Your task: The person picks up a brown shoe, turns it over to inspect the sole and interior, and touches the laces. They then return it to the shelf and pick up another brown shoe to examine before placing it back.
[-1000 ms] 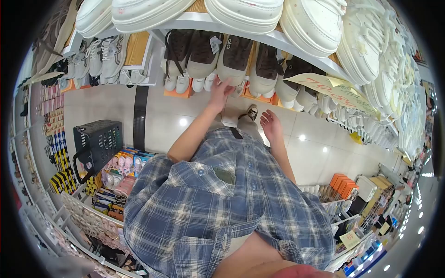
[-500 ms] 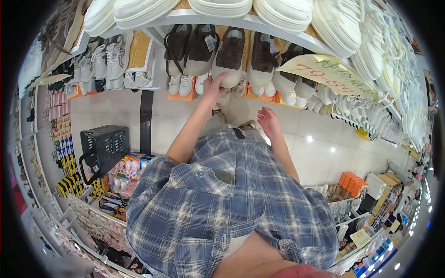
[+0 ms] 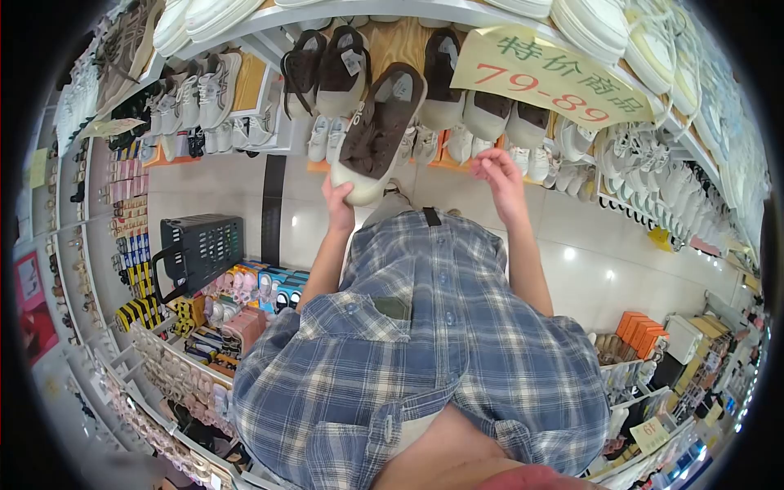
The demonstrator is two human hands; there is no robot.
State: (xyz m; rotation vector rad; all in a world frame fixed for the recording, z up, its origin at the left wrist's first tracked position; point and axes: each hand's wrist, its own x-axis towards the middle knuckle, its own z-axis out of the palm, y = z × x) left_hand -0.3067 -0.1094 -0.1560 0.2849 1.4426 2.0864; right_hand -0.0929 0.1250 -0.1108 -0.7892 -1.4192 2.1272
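Note:
My left hand (image 3: 340, 202) grips a dark brown sneaker (image 3: 371, 151) by its pale rubber toe. The sneaker is tilted, toe toward me and heel up at the shelf, with its inside and laces showing. My right hand (image 3: 501, 181) is raised in front of the shelf, holding nothing, its fingers loosely bent and apart. Matching brown sneakers (image 3: 341, 77) stand on the wooden shelf (image 3: 396, 45), left of the held one. Another brown sneaker (image 3: 442, 82) is to its right.
A yellow price sign (image 3: 555, 77) hangs from the shelf edge at right. White shoes (image 3: 592, 24) line the upper shelf, and more white shoes stand below. A black shopping basket (image 3: 204, 249) is at my left. Racks of goods (image 3: 196, 359) stand behind me.
My left hand has taken the brown sneaker off the shelf, drawing it toward me and tilting it. My right hand has risen and moved slightly right, toward the shelf.

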